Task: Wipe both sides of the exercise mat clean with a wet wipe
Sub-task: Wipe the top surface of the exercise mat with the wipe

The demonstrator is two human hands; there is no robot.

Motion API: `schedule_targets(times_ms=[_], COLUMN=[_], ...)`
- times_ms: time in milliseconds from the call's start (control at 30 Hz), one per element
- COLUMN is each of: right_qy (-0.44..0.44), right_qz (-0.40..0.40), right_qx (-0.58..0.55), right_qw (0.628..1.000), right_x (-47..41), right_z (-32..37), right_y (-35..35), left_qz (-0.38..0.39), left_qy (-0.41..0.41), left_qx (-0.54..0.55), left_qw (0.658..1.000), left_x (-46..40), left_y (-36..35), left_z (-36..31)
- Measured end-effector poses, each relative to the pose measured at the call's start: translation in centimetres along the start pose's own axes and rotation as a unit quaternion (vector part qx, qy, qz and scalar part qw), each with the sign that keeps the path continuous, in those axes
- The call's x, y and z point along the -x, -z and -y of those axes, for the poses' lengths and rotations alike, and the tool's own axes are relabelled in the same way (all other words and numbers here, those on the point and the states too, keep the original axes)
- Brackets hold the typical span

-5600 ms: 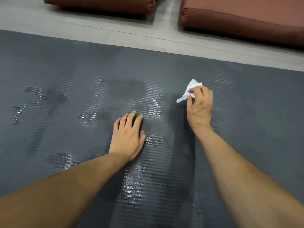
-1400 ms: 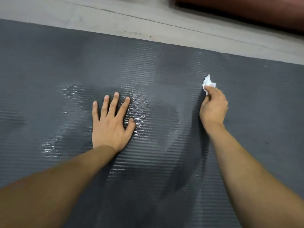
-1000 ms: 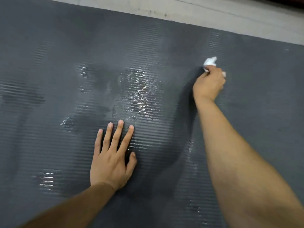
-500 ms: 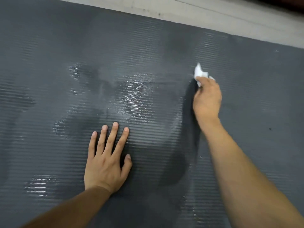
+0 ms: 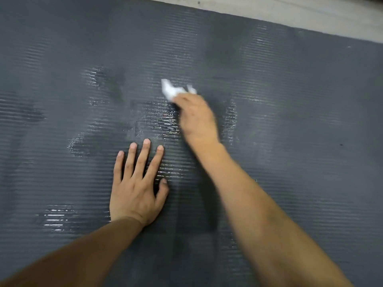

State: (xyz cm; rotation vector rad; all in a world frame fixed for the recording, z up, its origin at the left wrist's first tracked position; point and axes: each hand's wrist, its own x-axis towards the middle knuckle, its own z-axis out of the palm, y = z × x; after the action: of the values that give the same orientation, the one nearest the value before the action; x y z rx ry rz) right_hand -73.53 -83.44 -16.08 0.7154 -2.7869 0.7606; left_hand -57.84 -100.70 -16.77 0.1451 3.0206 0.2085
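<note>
— Across nearly the whole frame lies the mat (image 5: 290, 141), dark grey and ribbed, flat on the floor (image 5: 310, 15), which shows as a pale strip along the upper right edge.

— And your hands?

— Left hand (image 5: 134, 189) sits just below the frame's centre, palm down on the mat, fingers straight and spread, thumb out to the right. It holds nothing; it only presses on the ribs.

— The right one?

— Right hand (image 5: 196, 119) is above it, a little right of centre, blurred. Its fingers are curled round the wipe (image 5: 171, 90), a crumpled white wad that sticks out past my fingertips toward the upper left. Wipe and hand are down against the mat, as far as the blur lets me tell.

— Is the mat wet?

— In patches, yes. Shiny streaks (image 5: 159, 119) glint between my two hands and just left of the right one. More gleam shows in the upper left near centre, and a smaller patch (image 5: 55, 218) sits at lower left beside my left wrist. The right side of the mat looks dull.
</note>
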Motion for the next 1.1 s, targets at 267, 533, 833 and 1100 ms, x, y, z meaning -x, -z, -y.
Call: schedule_targets(times_ms=[267, 533, 833, 1100], right_qy=[-0.434, -0.056, -0.438, -0.058], right_qz=[-0.232, 0.031, -0.190, 0.073], right_qx=[0.056, -0.061, 0.052, -0.074], right_qw=[0.869, 0.996, 0.877, 0.993], right_x=[3.9, -3.9, 4.6, -0.5], right_z=[-5.0, 6.8, -3.2, 8.7], right_y=[5.0, -3.3, 4.8, -3.1], left_qz=[-0.017, -0.033, -0.040, -0.054], left_qy=[0.002, -0.002, 0.002, -0.001], left_qx=[0.004, -0.008, -0.005, 0.001], left_qw=[1.000, 0.999, 0.999, 0.999], left_x=[0.0, 0.1, -0.1, 0.0], left_y=[-0.2, -0.5, -0.4, -0.8], left_z=[-0.3, -0.2, -0.3, -0.2])
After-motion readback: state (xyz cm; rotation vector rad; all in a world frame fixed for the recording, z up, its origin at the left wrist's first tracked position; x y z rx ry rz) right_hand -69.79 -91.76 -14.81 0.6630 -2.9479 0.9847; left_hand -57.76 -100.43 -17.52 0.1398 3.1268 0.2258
